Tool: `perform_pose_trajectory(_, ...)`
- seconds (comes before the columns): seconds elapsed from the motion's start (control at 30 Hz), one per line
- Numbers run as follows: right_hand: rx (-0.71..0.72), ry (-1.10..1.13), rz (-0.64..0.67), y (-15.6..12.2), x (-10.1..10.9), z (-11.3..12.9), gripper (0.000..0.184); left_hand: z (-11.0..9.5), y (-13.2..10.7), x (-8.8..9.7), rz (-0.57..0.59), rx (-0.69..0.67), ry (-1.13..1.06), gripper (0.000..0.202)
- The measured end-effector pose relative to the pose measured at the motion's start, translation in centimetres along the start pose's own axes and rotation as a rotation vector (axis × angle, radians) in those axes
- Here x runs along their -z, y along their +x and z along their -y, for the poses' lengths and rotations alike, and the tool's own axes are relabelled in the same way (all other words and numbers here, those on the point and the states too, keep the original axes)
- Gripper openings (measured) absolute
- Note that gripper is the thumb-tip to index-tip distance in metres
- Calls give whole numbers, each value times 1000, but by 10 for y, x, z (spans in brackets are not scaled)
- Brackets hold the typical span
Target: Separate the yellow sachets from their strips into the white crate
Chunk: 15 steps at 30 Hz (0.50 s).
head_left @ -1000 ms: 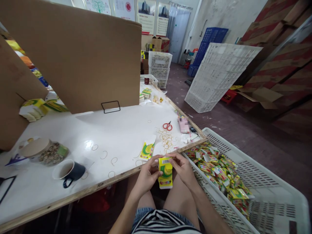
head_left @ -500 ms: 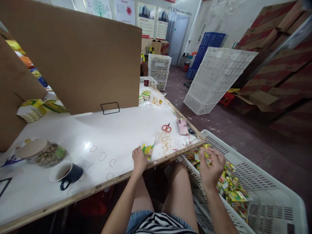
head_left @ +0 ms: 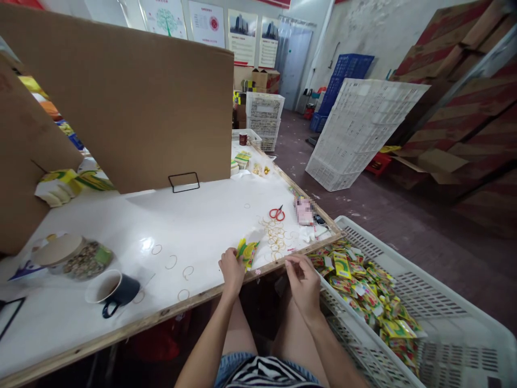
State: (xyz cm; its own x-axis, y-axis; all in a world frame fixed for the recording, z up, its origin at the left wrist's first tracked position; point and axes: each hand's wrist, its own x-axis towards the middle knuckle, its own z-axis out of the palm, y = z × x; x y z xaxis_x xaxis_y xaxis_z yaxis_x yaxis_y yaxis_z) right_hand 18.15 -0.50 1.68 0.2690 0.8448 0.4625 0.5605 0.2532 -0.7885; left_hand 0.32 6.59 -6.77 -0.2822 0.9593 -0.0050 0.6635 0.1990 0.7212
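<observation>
My left hand [head_left: 233,272] rests by the table's front edge, its fingers closed on the near side of a small yellow and green packet [head_left: 249,253]. The packet is tilted up a little from the white tabletop. Just over the wooden edge is my right hand [head_left: 304,283], loosely curled, with its thumb apart from the fingers and nothing visible in it. Thin tan rubber bands [head_left: 276,237] lie heaped beyond the hands, near red-handled scissors [head_left: 277,213]. To the right, a white plastic basket [head_left: 456,291] holds many similar packets [head_left: 363,285].
A dark mug [head_left: 123,291] and a lidded jar [head_left: 86,258] stand at left. A cardboard sheet [head_left: 169,113] rises behind the table [head_left: 133,226]. A pink pixelated item [head_left: 305,210] lies near the right edge. Tall white crates [head_left: 359,134] stand on the floor.
My right hand has moved left from over the basket to the table's edge. A packet near its fingertips earlier is no longer with it. The packet at my left hand has turned slightly.
</observation>
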Motion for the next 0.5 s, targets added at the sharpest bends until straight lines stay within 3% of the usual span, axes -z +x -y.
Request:
perform_pose_trajectory(0.13,42,15,164,-2,-15,9,19,-15,-19,17,18,-57,-228,6)
perform_pose_trajectory(0.3,110,43,282,0,-29,15,40,-46,-53,43,109,-190,-519,10)
perform_pose_trajectory(0.4,38,86,226,0,-28,18,27,-54,-64,52,246,-135,-785,15)
perform_pose_trajectory(0.5,-27,165,191,-2,-23,20,16,-56,-67,59,516,-36,-980,27)
